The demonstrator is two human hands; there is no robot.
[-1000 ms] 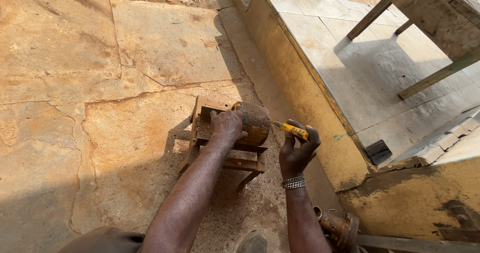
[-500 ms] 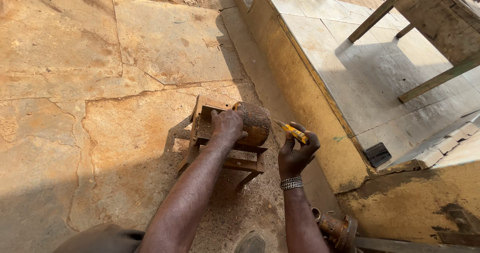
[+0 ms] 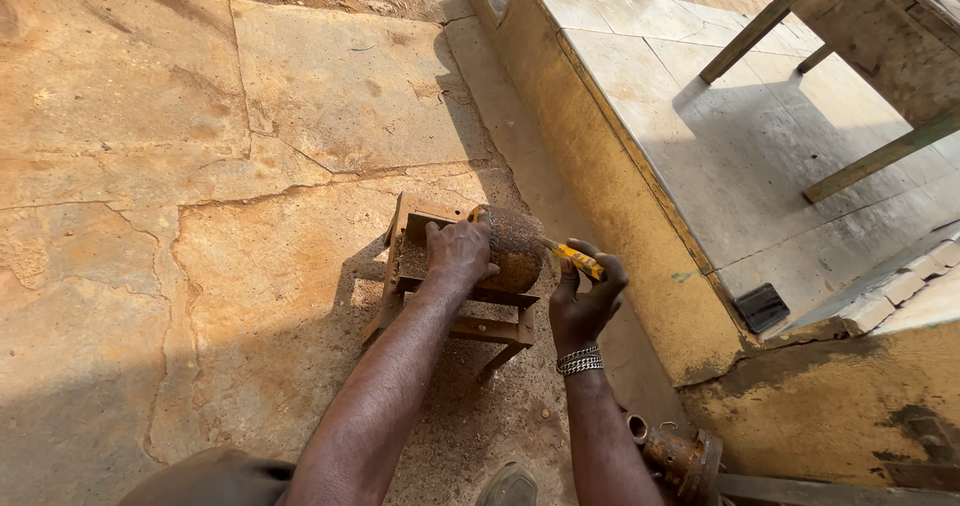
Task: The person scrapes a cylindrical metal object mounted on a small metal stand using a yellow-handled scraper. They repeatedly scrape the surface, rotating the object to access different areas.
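A rusty, dirt-caked cylindrical part (image 3: 516, 246) rests on a small rusted metal frame stand (image 3: 470, 311) on the cracked concrete ground. My left hand (image 3: 458, 251) lies over the part's left side, gripping it. My right hand (image 3: 585, 296), with a metal bracelet at the wrist, holds a yellow-handled tool (image 3: 578, 259) whose tip points at the right end of the part.
A raised concrete step with a yellow-painted side (image 3: 610, 206) runs along the right. A small black object (image 3: 762, 307) lies on the step. Wooden legs (image 3: 760, 31) stand on it further back. A rusty pipe fitting (image 3: 675, 456) sits at the bottom right, a shoe tip (image 3: 510, 486) below.
My right hand with the yellow tool has shifted slightly toward the part's end. My left hand stays on the part.
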